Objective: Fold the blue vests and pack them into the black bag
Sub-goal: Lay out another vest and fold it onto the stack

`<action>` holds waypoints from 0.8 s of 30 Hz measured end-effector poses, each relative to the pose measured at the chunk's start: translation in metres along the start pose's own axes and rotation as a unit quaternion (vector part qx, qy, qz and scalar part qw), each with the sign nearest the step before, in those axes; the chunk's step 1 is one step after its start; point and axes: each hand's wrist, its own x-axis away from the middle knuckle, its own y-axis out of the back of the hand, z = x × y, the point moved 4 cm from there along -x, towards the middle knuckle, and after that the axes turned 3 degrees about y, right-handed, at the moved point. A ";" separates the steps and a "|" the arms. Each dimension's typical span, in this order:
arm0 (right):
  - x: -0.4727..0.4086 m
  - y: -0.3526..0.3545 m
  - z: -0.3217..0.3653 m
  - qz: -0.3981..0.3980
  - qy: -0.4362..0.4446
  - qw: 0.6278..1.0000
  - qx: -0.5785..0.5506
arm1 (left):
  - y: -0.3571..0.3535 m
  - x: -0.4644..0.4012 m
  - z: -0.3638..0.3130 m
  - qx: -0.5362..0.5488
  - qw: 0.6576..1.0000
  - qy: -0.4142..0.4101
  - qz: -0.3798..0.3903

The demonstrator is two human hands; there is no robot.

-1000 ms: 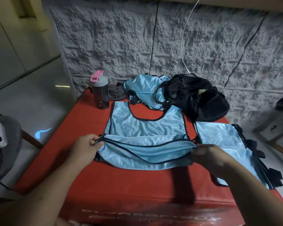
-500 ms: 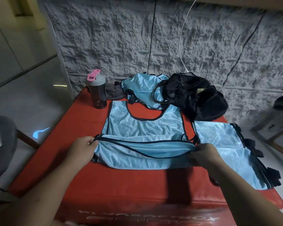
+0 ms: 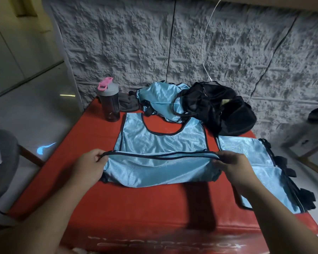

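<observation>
A shiny light-blue mesh vest with black trim [image 3: 162,143] lies flat in the middle of the red padded bench [image 3: 154,204], its scooped neckline pointing to the far side and its near part doubled over into a band whose long axis runs left to right. The left hand [image 3: 89,166] pinches the black-edged hem at the band's left end, fingers [image 3: 99,157] curled round the trim. The right hand [image 3: 231,165] pinches the same hem at the right end, its fingers curled on the cloth. Between the two hands the hem is drawn out nearly straight.

Just right of this vest lies a folded stack of blue vests [image 3: 261,167], black straps trailing off its right edge, its long axis running near to far. At the far edge of the bench a crumpled blue vest [image 3: 160,99] touches the black mesh bag [image 3: 218,109], which slumps against the grey textured wall [image 3: 136,43]. A dark bottle with a grey lid and pink cap [image 3: 109,101] stands upright at the far left.
</observation>
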 end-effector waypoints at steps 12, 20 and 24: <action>0.026 0.015 0.011 0.007 -0.053 0.994 -0.100 | 0.030 0.016 -0.010 0.110 0.994 0.011 0.002; 0.032 0.033 0.042 0.011 -0.006 1.000 -0.016 | 0.056 0.030 -0.038 0.108 0.993 -0.055 0.013; 0.043 0.047 0.062 -0.042 0.015 0.999 0.007 | 0.075 0.044 -0.063 0.096 0.991 -0.094 -0.007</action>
